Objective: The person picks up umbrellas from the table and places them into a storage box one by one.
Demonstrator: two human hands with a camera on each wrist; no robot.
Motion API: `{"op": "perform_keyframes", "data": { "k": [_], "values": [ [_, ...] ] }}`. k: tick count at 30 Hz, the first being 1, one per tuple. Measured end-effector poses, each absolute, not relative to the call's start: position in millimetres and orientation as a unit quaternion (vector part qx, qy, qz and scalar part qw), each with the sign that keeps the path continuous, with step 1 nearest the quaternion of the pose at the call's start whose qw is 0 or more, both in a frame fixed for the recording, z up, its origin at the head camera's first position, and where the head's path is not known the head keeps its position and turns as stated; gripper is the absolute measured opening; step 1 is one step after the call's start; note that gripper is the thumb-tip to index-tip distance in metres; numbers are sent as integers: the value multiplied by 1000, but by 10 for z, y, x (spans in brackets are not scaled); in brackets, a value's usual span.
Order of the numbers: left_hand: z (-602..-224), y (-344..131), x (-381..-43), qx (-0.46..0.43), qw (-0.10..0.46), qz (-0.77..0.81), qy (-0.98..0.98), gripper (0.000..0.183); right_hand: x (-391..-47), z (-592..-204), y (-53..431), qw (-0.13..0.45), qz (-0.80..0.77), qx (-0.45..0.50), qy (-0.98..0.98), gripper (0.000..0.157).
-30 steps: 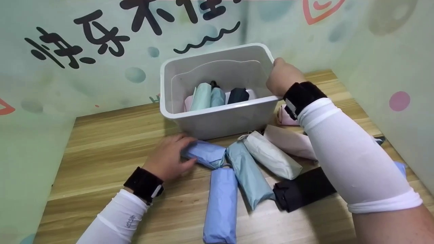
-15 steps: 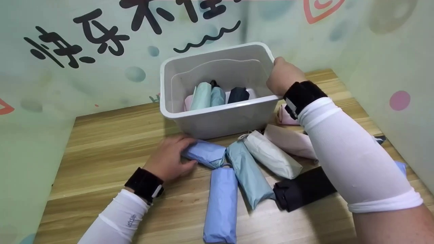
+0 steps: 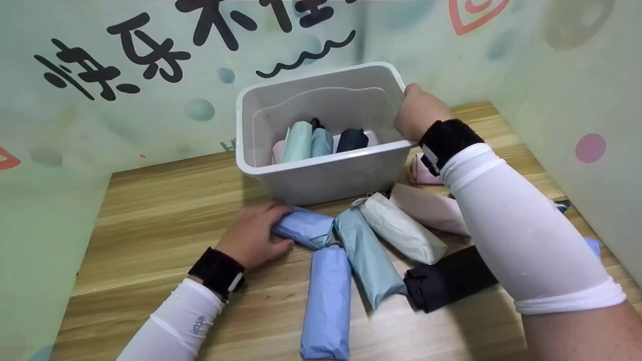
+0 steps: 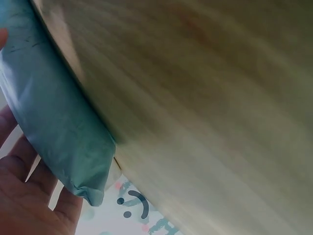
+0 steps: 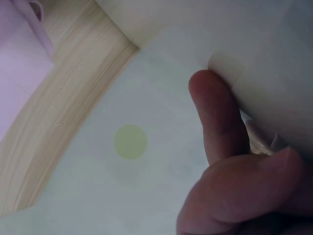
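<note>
My left hand [image 3: 253,234] holds the left end of a blue folded umbrella [image 3: 305,227] lying on the table before the bin. In the left wrist view, fingers [image 4: 19,161] lie along one side of this umbrella [image 4: 58,107], and a thumb tip shows at the frame's edge. At the upper right, my right hand [image 3: 424,114] grips the rim of a light grey plastic bin [image 3: 331,183]. The right wrist view shows its thumb and a finger [image 5: 220,112] against the bin's wall [image 5: 274,73]. Several folded umbrellas, including a mint one [image 3: 298,143] and a dark one [image 3: 353,140], lie inside.
More folded umbrellas lie in front: a blue one [image 3: 326,306], a teal one [image 3: 368,260], a white one [image 3: 404,229], a beige one [image 3: 429,208] and a black one [image 3: 449,278]. A pink one [image 3: 424,170] is right of the bin. Printed walls [image 3: 165,120] border the wooden table [image 3: 150,220].
My left hand has shifted very slightly right along the blue umbrella. The right hand, the bin and the other umbrellas stay where they were.
</note>
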State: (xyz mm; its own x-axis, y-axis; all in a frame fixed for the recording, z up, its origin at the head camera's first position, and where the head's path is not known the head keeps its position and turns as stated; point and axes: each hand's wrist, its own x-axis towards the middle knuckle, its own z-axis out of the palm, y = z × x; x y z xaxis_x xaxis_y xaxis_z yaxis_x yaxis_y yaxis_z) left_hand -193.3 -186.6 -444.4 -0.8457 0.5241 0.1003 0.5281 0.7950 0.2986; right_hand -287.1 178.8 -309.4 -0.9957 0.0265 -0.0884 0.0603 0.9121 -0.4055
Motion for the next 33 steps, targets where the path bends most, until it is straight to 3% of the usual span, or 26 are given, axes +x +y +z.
{"op": "perform_keyframes", "data": {
  "k": [16, 33],
  "values": [
    [-4490, -1862, -1889, -265, 13, -132, -955, 63, -2885, -3094, 1803, 45, -207, 19, 977, 57],
    [-4481, -1773, -1866, -257, -43, -135, -956, 55, -2896, -3099, 1808, 47, -209, 19, 977, 59]
  ]
}}
